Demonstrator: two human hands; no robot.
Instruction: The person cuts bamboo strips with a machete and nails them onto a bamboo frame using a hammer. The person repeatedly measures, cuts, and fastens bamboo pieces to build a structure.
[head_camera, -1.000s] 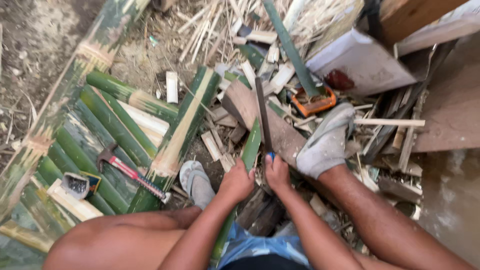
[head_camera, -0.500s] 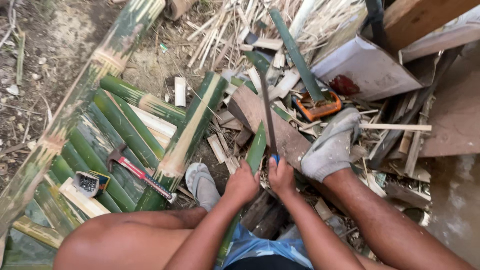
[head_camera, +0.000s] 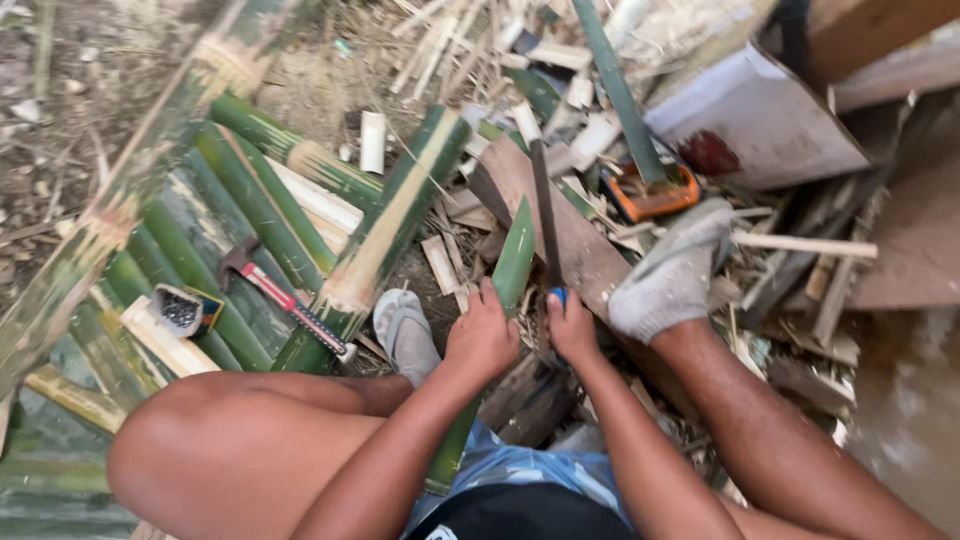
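Barely shifted since half a second ago: same grip on both hands, blade tilted a touch more upright in the frame. Left hand (head_camera: 482, 338), just below centre, closed around a split green bamboo strip (head_camera: 515, 262) rising toward the frame's middle. Right hand (head_camera: 571, 326), just beside it, wrapped shut on the blue-tipped handle of a long dark knife (head_camera: 545, 215), blade running up toward upper centre, alongside the strip over a brown wooden block (head_camera: 585, 250). Grey shoe (head_camera: 672, 280) right of centre, planted on that block. Second grey shoe (head_camera: 405, 335) left of the hands. Red-handled hammer (head_camera: 290, 310) lying on split bamboo lengths (head_camera: 250, 210) at left. Orange tool (head_camera: 650, 195) at upper right.
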